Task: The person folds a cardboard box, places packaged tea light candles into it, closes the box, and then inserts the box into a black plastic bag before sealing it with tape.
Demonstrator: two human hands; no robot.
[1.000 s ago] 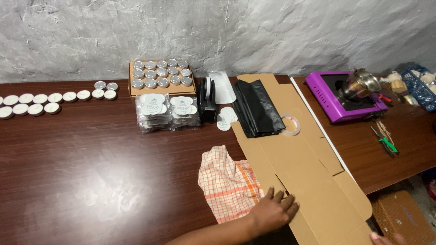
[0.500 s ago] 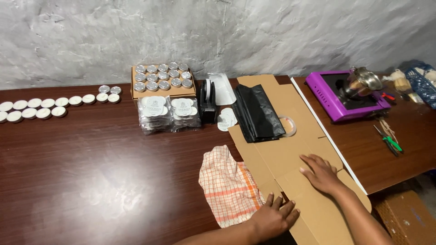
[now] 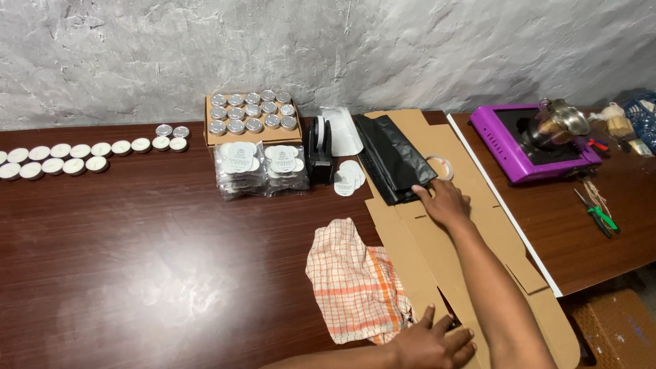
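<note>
A flat brown cardboard sheet [image 3: 478,225] lies across the dark wooden table [image 3: 137,260]. My right hand [image 3: 444,202] rests flat on it, fingers touching the near edge of a stack of black pouches [image 3: 396,156]. Down at the near end of the cardboard, my left hand [image 3: 432,342] presses flat with spread fingers, right beside an orange-and-white checked cloth [image 3: 355,283]. Neither hand holds anything.
A box of round silver tins [image 3: 251,116], bagged white labels [image 3: 260,167], a black tape dispenser [image 3: 319,147] and a tape roll [image 3: 441,166] sit behind. White candles [image 3: 68,156] line the far left. A purple stove with a pot [image 3: 540,140] and pliers [image 3: 600,215] lie right.
My right hand has come into view and slid forward along the cardboard up to the black pouches. My left hand stays at the near end of the sheet.
</note>
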